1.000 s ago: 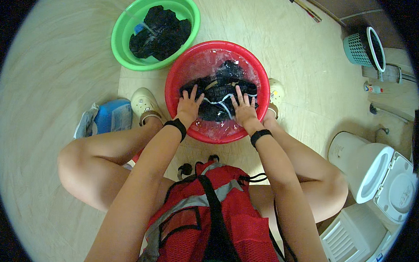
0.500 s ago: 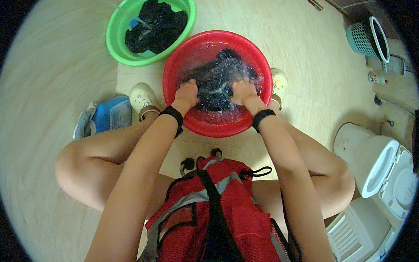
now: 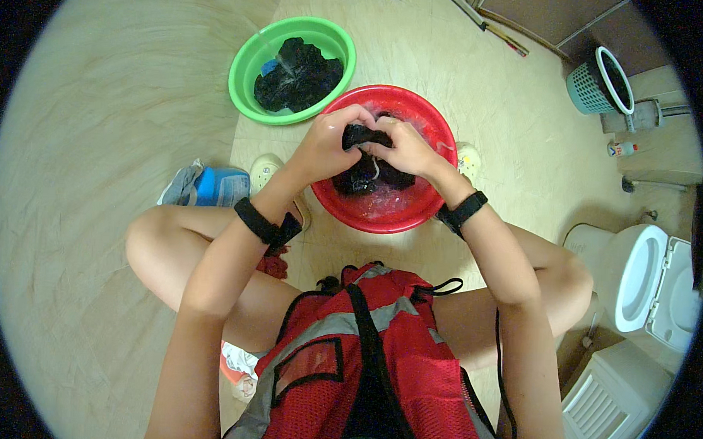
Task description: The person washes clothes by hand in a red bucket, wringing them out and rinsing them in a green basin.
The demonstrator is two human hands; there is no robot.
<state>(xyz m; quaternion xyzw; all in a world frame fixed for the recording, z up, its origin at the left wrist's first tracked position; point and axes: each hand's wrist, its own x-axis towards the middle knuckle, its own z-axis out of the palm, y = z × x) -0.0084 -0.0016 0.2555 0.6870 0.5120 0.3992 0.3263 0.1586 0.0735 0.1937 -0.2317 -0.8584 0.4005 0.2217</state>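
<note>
Left hand (image 3: 328, 145) and right hand (image 3: 408, 149) both grip dark cloth (image 3: 358, 178) — top bunched between them, the rest in the red basin (image 3: 382, 226). Wet, it's likely soft, heavy, slippery — best held by thick folds.

the head-worn fisheye looks steeply down, taking in the nearby hands (image 3: 324, 146) widely.
</note>
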